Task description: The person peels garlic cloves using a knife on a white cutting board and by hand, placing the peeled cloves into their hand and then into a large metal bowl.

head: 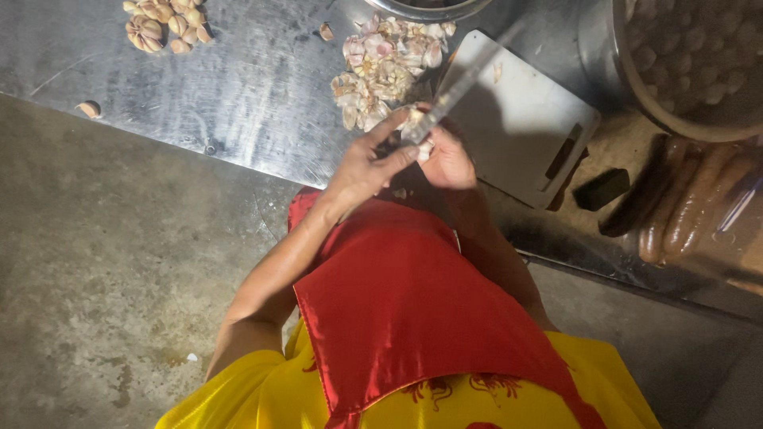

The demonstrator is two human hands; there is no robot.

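- Both hands meet over the worktop [238, 87] edge; the left hand [362, 163] and right hand [449, 159] share a garlic clove [421, 131] and knife [457, 83].
- Peel pile [381, 67] sits just behind them.
- Cutting board [517, 119] lies to the right.
- Whole garlic bulbs [163, 24] are far left, a big pot [691, 63] far right.

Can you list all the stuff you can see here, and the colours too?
Small pale garlic clove: one, whitish, pinched between both hands.
Long steel knife blade: one, grey, angled up from the hands.
Pile of papery garlic skins: one, pinkish white, on the counter.
Whole garlic bulbs: a few, tan, top left.
White rectangular cutting board: one, beside the pile.
Big round metal bowl: one, silver, top right.
Shiny steel counter: one, grey.
Red satin apron: one, over yellow clothing.
Left hand: one, on the clove.
Right hand: one, holding the knife.
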